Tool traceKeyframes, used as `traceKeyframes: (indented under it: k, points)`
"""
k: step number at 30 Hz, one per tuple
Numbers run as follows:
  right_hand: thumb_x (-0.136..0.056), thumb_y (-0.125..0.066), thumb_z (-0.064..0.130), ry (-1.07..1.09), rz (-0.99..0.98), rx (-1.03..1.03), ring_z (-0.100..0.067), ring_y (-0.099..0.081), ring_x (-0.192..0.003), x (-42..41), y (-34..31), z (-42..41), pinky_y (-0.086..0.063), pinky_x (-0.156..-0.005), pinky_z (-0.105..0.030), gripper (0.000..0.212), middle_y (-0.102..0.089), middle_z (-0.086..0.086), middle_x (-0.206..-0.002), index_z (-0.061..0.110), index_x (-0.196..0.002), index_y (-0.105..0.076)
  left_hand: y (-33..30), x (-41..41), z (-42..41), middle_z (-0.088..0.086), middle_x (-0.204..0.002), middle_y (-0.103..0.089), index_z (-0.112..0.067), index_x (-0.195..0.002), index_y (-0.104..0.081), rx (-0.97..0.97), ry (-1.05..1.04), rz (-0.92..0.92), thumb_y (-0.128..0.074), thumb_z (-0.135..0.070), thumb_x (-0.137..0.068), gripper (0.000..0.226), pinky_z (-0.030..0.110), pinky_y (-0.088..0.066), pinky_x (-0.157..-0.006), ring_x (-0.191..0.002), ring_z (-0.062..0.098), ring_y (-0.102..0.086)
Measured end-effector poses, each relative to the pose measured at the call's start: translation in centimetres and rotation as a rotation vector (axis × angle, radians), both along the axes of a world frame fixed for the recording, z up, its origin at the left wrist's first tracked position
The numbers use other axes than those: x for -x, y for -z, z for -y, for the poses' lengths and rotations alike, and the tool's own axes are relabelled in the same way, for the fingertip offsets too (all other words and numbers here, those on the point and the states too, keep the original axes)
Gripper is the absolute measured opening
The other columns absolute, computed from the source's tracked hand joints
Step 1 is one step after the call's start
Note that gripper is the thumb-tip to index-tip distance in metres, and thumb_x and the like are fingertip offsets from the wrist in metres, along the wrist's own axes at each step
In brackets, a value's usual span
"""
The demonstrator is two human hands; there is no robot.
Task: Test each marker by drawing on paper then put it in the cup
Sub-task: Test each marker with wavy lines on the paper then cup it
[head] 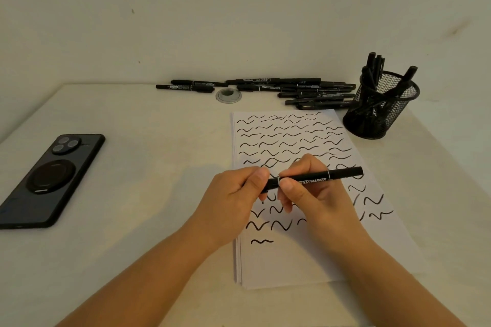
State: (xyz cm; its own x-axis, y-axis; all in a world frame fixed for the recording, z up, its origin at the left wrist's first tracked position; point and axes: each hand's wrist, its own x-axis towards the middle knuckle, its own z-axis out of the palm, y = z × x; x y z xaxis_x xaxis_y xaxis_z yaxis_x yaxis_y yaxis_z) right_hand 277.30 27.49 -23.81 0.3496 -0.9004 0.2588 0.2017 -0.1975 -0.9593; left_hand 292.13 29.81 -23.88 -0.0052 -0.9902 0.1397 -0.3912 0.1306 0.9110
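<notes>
My left hand (233, 194) pinches cap end, right hand (310, 188) curls round marker (342, 176) barrel above paper (292, 265). Light, stiff, slick plastic, I judge; grip mid-barrel. Cup (382, 114) near tabletop's far right edge.

White lettering reading "TWIN MARKER" runs along the barrel of the black marker (313, 180), its first letter partly covered by a finger and the word "MARKER" plainly legible. The loose markers (292, 90) lying at the back of the surface carry white label bands too, but their print is too small and blurred to read.
</notes>
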Motion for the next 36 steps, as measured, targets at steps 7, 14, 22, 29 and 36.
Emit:
traceKeyframes:
  k: [7,14,22,29,36]
  points:
    - [-0.075,-0.065,0.019,0.033,-0.068,0.032,-0.006,-0.057,-0.055,-0.1,-0.3,-0.4,-0.046,-0.052,-0.018,0.004,-0.064,0.0,-0.063,0.019,-0.077,-0.062,-0.5,-1.0,0.4,-0.013,-0.049,-0.04,-0.03,-0.059,-0.055,-0.057,0.074,-0.034,-0.034,-0.046,-0.085,0.037,0.014,-0.027,-0.046,-0.045,0.003,-0.035]
    - [-0.08,-0.063,0.006,0.219,-0.088,-0.064,-0.012,-0.058,-0.057,2.0,-0.9,1.3,-0.048,-0.055,-0.02,0.021,-0.067,-0.002,-0.064,0.024,-0.07,-0.069,-0.5,-2.2,0.8,-0.011,-0.05,-0.042,-0.036,-0.064,-0.046,0.15,-0.138,0.1,-0.035,-0.042,-0.093,0.032,0.019,-0.029,-0.046,-0.047,0.007,-0.032]
    - [-0.079,-0.068,0.032,0.098,-0.893,0.317,0.007,-0.055,-0.068,3.0,-3.4,3.4,-0.042,-0.062,-0.01,0.013,-0.061,0.02,-0.067,0.041,-0.081,-0.059,-2.6,-1.0,3.4,-0.009,-0.048,-0.047,-0.032,-0.071,-0.044,0.222,-0.104,0.351,-0.039,-0.046,-0.086,0.021,0.015,-0.031,-0.044,-0.045,0.005,-0.042]
    - [-0.085,-0.061,0.033,0.122,-0.988,0.486,0.0,-0.05,-0.065,2.8,-5.7,6.2,-0.047,-0.071,-0.022,0.019,-0.067,0.01,-0.088,0.03,-0.103,-0.056,-6.3,2.0,7.1,-0.019,-0.057,-0.043,-0.032,-0.083,-0.042,0.427,0.004,0.588,-0.03,-0.047,-0.092,0.021,0.014,-0.031,-0.048,-0.052,0.001,-0.047]
    - [-0.084,-0.064,0.026,0.365,-0.788,0.358,0.013,-0.056,-0.073,6.1,-9.4,10.8,-0.041,-0.059,-0.004,0.015,-0.062,0.02,-0.08,0.031,-0.093,-0.054,-7.8,0.9,13.5,-0.002,-0.063,-0.057,-0.023,-0.1,-0.05,0.388,-0.043,0.542,-0.023,-0.048,-0.093,0.037,0.037,-0.045,-0.055,-0.059,0.018,-0.055]
